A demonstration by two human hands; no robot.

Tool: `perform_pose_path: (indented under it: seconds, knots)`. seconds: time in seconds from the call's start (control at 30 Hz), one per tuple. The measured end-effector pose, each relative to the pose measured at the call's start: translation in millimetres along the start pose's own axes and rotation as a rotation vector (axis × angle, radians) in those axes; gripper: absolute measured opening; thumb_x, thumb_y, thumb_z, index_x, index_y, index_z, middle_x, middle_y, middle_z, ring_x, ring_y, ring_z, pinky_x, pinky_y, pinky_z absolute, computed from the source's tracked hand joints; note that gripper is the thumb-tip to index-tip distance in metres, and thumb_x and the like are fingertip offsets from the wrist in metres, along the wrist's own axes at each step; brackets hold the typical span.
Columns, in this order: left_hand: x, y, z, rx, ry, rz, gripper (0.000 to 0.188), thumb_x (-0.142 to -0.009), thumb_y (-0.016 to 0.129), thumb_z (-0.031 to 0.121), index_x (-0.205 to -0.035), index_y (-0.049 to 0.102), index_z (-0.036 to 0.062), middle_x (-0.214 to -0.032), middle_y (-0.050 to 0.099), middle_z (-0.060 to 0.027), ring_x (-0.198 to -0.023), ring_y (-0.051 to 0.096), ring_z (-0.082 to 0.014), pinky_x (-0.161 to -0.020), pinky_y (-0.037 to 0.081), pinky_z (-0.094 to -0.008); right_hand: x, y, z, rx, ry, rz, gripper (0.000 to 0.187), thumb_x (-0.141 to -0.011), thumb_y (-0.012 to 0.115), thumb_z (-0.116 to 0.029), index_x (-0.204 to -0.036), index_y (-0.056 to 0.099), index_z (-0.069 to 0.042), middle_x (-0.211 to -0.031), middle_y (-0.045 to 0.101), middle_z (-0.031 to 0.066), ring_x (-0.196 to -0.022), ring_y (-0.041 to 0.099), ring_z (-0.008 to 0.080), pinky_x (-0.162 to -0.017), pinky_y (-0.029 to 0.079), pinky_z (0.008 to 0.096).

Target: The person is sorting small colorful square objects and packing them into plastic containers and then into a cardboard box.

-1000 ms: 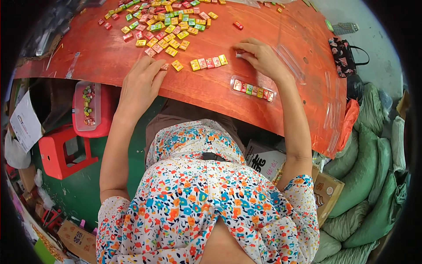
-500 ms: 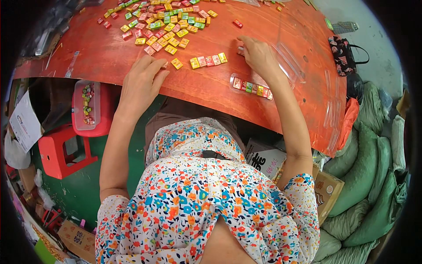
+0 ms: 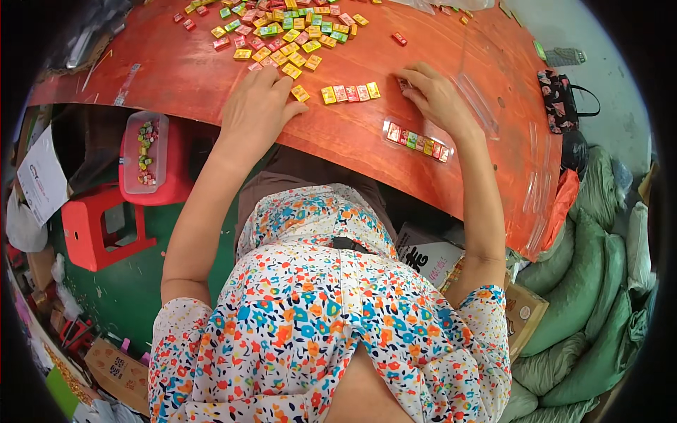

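Note:
Over the near edge of the pile of small colourful boxes (image 3: pixel 289 35), my left hand (image 3: pixel 257 109) is palm down. Its thumb stands apart from the fingers, whose tips reach the nearest boxes. A single yellow box (image 3: pixel 300 93) lies just beyond its thumb. To the right, a short row of yellow and pink boxes (image 3: pixel 352 93) stands side by side on the table. My right hand (image 3: pixel 441 99) is curled, with its fingertips and thumb around a small reddish box (image 3: pixel 405 84), partly hidden. Below it, a clear plastic tray (image 3: pixel 389 127) holds a line of mixed-colour boxes.
The orange-red table (image 3: pixel 338 141) has clear plastic trays (image 3: pixel 479 106) on its right. One red box (image 3: pixel 400 39) lies apart from the pile. At lower left, a plastic tub (image 3: pixel 145 185) of small pieces rests on a red stool. Green sacks (image 3: pixel 585 282) and a floral bag (image 3: pixel 557 106) are at right.
My left hand has moved forward to the pile, its thumb spreading from the fingers. My right fingers have drawn in around the small reddish box. The view has shifted slightly.

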State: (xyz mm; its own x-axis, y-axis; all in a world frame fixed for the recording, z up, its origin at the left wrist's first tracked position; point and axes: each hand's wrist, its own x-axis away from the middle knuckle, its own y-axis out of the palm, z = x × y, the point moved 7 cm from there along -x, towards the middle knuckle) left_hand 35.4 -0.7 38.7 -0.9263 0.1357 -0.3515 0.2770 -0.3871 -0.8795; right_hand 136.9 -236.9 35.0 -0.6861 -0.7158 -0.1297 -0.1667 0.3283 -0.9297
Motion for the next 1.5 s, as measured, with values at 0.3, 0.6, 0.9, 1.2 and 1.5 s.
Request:
perform_pose_path:
  seconds: [0.3, 0.6, 0.9, 1.2, 1.5]
  knots:
    - [-7.0, 13.1, 11.4, 0.03, 0.093, -0.017, 0.019, -0.077, 0.072, 0.018, -0.084, 0.066, 0.0025, -0.091, 0.058, -0.0109, -0.093, 0.058, -0.0291, -0.082, 0.049, -0.0402, -0.1, 8.1, -29.3, -0.135, 0.067, -0.028, 0.03, -0.088, 0.063, -0.01, -0.117, 0.063, -0.005, -0.104, 0.062, 0.0123, -0.091, 0.063, 0.0299, -0.079, 0.051, 0.0363]
    - [-11.4, 20.4, 17.8, 0.11, -0.047, -0.168, 0.022, -0.078, 0.072, 0.019, -0.085, 0.064, -0.0004, -0.091, 0.058, -0.0153, -0.084, 0.063, -0.0355, -0.073, 0.052, -0.0462, 0.8, 10.5, -18.6, -0.244, 0.133, -0.076, 0.037, -0.084, 0.069, -0.012, -0.12, 0.064, -0.006, -0.101, 0.062, 0.0095, -0.089, 0.063, 0.0236, -0.079, 0.051, 0.0335]
    - [-12.7, 28.4, 13.0, 0.225, -0.077, -0.178, 0.025, -0.079, 0.073, 0.02, -0.094, 0.065, 0.0016, -0.096, 0.058, -0.0161, -0.087, 0.063, -0.036, -0.074, 0.052, -0.0468, -4.5, 12.7, -24.0, -0.236, 0.145, -0.08, 0.041, -0.082, 0.072, -0.02, -0.12, 0.063, -0.008, -0.101, 0.061, 0.0117, -0.094, 0.062, 0.0281, -0.083, 0.049, 0.0375]
    - [-48.6, -36.3, -13.5, 0.127, 0.009, 0.305, 0.028, -0.084, 0.069, 0.02, -0.109, 0.065, 0.0077, -0.103, 0.059, -0.0124, -0.089, 0.064, -0.0314, -0.071, 0.053, -0.0424, -3.3, 14.8, -21.7, -0.187, 0.117, -0.058, 0.045, -0.08, 0.073, -0.017, -0.124, 0.062, -0.01, -0.103, 0.06, 0.009, -0.092, 0.06, 0.0248, -0.082, 0.048, 0.0343]
    - [-34.8, -7.8, -30.9, 0.099, -0.069, -0.048, 0.017, -0.086, 0.061, 0.013, -0.097, 0.067, 0.001, -0.096, 0.061, -0.0165, -0.09, 0.063, -0.0353, -0.077, 0.051, -0.0456, -3.8, 17.8, -21.6, -0.184, 0.139, -0.076, 0.048, -0.08, 0.073, -0.015, -0.126, 0.061, -0.009, -0.101, 0.058, 0.0088, -0.091, 0.058, 0.0242, -0.081, 0.048, 0.0348]
